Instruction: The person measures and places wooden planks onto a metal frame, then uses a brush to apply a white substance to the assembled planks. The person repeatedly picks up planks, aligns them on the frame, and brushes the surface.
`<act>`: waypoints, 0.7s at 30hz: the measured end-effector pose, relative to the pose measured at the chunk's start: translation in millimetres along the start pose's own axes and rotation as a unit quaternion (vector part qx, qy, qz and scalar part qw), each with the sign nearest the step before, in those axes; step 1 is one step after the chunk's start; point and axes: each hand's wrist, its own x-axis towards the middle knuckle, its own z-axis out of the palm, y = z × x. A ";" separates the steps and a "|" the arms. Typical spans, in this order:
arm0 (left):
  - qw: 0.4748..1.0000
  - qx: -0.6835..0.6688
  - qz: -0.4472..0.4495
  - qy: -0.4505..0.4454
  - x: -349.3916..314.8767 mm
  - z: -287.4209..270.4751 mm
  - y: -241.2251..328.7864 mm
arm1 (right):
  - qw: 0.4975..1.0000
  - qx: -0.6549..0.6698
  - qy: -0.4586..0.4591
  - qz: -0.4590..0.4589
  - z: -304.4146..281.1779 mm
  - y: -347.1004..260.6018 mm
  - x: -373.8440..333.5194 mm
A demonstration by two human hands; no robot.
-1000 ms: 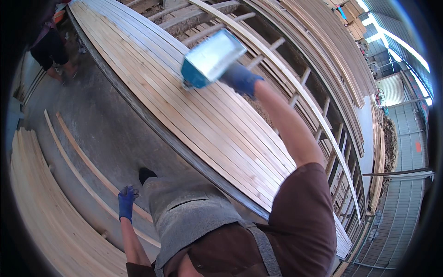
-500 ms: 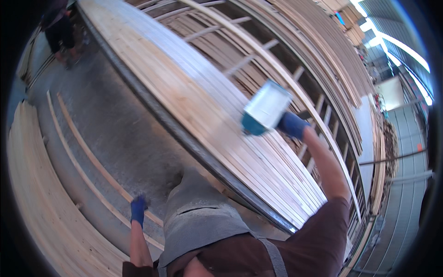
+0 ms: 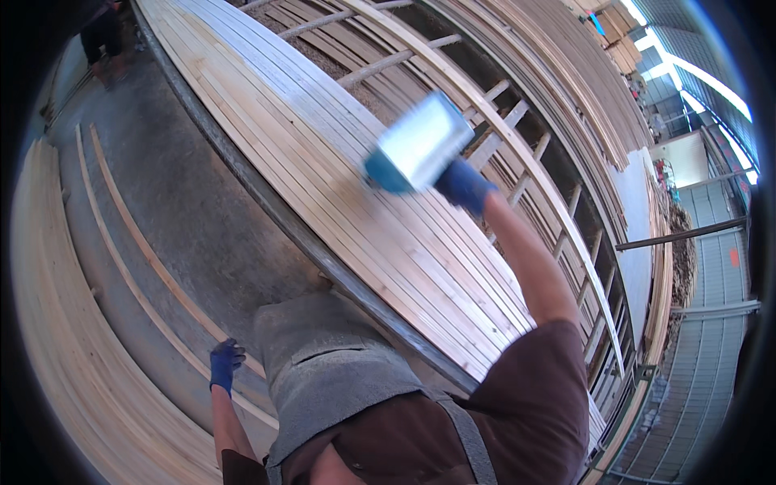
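Note:
In the head view my right hand (image 3: 465,186), in a blue glove, is closed on a box-shaped tool (image 3: 420,145). This tool is teal at its lower end and silvery white on top; motion blurs it, and its handle is hidden by the glove. It is over a long layer of pale wooden boards (image 3: 323,194) laid side by side, and whether it touches them I cannot tell. My left hand (image 3: 225,362), also gloved in blue, hangs low at my left side with loosely bent, parted fingers. It holds nothing that shows.
A dark metal edge (image 3: 267,206) runs along the boards' near side. Two thin wooden strips (image 3: 145,252) and a board stack (image 3: 73,323) lie to my left. Beyond the boards is a slatted wooden frame (image 3: 517,145). Another person (image 3: 101,44) stands at the far left.
My right hand and the tool have moved left and farther away along the boards. My left hand has shifted slightly left, and the whole view has moved a little.

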 end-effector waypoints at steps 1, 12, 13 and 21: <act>1.000 0.016 0.002 0.017 -11.0 14.4 -19.9 | 1.000 0.014 -0.003 0.013 7.4 25.6 -50.0; 0.995 -0.060 0.027 0.081 -130.4 148.0 -360.7 | 0.988 0.106 -0.075 0.084 23.3 189.1 -394.3; 0.995 -0.050 0.028 0.082 -139.9 171.8 -383.9 | 0.999 0.027 -0.029 -0.019 35.4 208.0 -388.6; 0.986 -0.099 -0.066 0.113 -229.5 248.2 -590.9 | 0.995 0.070 0.043 0.059 71.9 255.5 -458.7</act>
